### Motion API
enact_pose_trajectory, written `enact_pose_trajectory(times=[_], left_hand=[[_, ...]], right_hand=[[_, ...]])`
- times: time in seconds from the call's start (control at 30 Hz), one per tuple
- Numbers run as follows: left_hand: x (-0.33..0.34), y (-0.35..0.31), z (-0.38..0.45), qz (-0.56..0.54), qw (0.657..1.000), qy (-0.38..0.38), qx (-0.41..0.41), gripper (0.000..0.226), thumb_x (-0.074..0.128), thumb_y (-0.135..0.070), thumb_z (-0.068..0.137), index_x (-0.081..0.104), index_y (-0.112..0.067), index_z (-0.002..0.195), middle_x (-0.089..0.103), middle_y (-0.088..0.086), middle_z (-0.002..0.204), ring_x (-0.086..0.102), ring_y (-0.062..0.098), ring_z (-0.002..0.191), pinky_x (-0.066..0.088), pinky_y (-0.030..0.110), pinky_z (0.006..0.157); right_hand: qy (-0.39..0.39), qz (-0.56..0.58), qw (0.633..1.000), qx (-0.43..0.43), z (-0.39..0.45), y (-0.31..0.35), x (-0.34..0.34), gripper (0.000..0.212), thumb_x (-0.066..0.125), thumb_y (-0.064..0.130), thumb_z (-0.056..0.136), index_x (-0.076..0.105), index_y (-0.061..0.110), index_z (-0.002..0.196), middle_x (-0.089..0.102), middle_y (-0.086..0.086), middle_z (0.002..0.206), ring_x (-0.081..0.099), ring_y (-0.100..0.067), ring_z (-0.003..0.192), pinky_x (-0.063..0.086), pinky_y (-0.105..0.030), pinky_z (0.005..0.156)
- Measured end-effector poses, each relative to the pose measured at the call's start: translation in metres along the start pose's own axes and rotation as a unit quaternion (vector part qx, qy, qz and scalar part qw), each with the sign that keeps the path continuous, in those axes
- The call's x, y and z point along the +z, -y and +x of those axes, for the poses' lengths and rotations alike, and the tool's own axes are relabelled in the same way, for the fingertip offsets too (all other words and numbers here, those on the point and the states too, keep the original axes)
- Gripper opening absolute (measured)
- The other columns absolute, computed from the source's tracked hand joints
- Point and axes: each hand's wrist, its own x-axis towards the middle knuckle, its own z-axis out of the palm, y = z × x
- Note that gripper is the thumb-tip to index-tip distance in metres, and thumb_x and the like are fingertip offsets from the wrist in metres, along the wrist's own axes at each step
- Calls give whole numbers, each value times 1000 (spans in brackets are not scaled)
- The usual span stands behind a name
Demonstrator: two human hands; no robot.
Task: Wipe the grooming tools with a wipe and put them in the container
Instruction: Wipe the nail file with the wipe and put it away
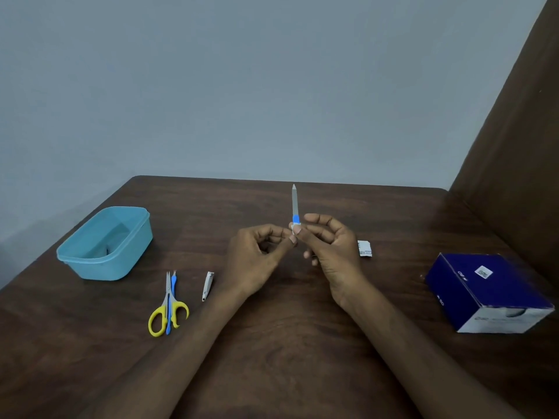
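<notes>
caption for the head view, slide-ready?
Both hands hold a nail file upright over the table, beside scissors, clippers and a tub.

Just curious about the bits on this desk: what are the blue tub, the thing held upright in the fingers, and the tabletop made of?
The tub looks like plastic: one even light-blue colour, rounded moulded rim. The nail file seems to have a dull grey metal blade above a blue, probably plastic, handle. The table shows dark brown wood grain; solid wood or laminate, I cannot tell.
</notes>
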Motion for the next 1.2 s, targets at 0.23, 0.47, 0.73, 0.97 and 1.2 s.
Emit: enact_pose_trajectory(times=[0.23, 0.47, 0.73, 0.97, 1.2], left_hand=[[2, 2, 1, -2, 1000, 5, -4, 10, 79, -34, 95, 80, -29, 86, 78, -10, 79, 71, 7, 70, 57, 30, 63], [1, -1, -3, -1, 1000, -6, 7, 27, 62, -49, 90, 67, -25, 82, 66, 14, 70, 63, 39, 67, 51, 48, 60], [2, -2, -3, 10, 1000, -5, 12, 19, 69, -37, 104, 71, -26, 89, 75, -8, 79, 66, 15, 63, 54, 34, 59], [3, 0, -4, 32, 998, 43, 21, 16, 64, -37, 106, 69, -25, 96, 69, -6, 70, 64, 9, 60, 47, 22, 55], [3, 2, -4, 29, 998, 45, 42, 13, 63, -31, 107, 67, -24, 97, 66, -1, 67, 62, 16, 56, 48, 32, 52]], right_hand=[[-11, 23, 999, 20, 4, 1, -2, 36, 88, 17, 85, 70, 16, 117, 83, -5, 95, 54, -7, 50, 40, -20, 48], [5, -4, 1000, 18, 3, 1, -2, 40, 87, 18, 87, 66, 14, 120, 82, -3, 89, 54, -7, 49, 39, -20, 46], [2, -3, 1000, 23, 4, 1, 0, 38, 86, 16, 87, 64, 17, 119, 83, -10, 97, 54, -7, 49, 39, -20, 46], [-44, 79, 995, 50, 8, 1, -3, 42, 88, 13, 85, 64, 16, 119, 79, -5, 84, 57, -7, 50, 44, -20, 46], [2, -20, 999, 34, 5, -6, 0, 34, 78, 37, 95, 79, 4, 87, 77, -5, 76, 62, -12, 61, 51, -25, 57]])
